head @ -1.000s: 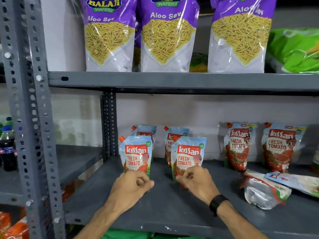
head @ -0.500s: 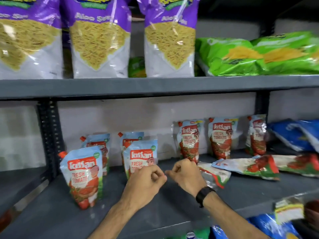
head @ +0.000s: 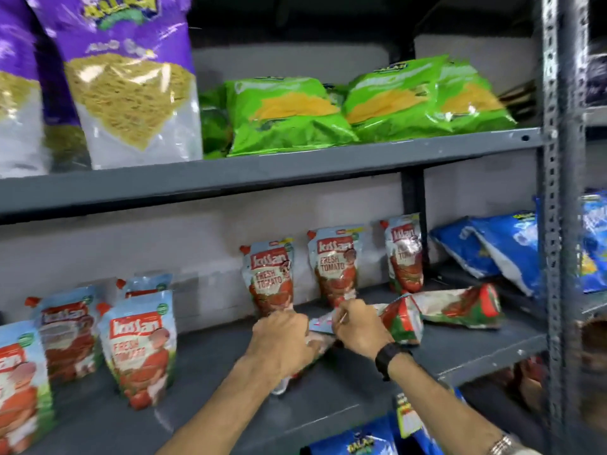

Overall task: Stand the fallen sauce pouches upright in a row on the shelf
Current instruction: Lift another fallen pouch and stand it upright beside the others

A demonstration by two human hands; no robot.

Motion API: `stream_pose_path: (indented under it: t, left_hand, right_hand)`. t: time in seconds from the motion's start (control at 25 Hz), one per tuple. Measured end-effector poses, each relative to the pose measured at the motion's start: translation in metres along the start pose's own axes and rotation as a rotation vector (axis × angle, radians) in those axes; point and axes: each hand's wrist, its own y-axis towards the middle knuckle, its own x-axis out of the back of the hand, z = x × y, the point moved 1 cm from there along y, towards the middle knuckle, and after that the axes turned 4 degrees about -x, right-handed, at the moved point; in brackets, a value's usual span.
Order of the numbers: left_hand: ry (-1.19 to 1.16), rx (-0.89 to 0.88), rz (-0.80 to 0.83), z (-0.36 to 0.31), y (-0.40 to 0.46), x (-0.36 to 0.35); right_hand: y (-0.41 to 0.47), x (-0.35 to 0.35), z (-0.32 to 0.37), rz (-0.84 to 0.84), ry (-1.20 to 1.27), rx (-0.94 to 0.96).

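Several Kissan tomato sauce pouches stand on the grey shelf: a group at the left and three against the back wall. One fallen pouch lies flat mid-shelf under my hands. My left hand is closed over its lower part. My right hand, with a black watch on the wrist, pinches its upper edge. Two more fallen pouches lie to the right, one touching my right hand and another behind it.
Blue snack bags lean at the shelf's right end beside the slotted steel upright. On the shelf above sit purple Aloo Sev bags and green bags. More blue packs lie below.
The view has swung right along the shelf. Both hands left the standing left-hand pouches, moved right and closed on a fallen pouch.
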Motion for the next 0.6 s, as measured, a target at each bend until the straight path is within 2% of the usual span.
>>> stream_pose_path:
  t: [0.12, 0.2, 0.32, 0.44, 0.6]
  left_hand:
    - [0.144, 0.088, 0.165, -0.028, 0.013, -0.014]
    - [0.200, 0.097, 0.206, -0.036, 0.015, -0.016]
    - [0.344, -0.033, 0.235, -0.044, 0.017, -0.011]
    - [0.465, -0.164, 0.231, -0.042, 0.016, 0.002]
    - [0.479, -0.117, 0.139, -0.009, 0.013, 0.029]
  right_hand:
    - [0.008, 0.004, -0.036, 0.105, 0.016, 0.000]
    - [0.012, 0.005, -0.045, 0.171, 0.043, -0.009]
    - [0.011, 0.003, -0.047, 0.279, 0.088, -0.037]
    - [0.012, -0.003, -0.048, 0.345, 0.106, -0.036]
    - [0.009, -0.008, -0.037, 0.430, 0.141, -0.032]
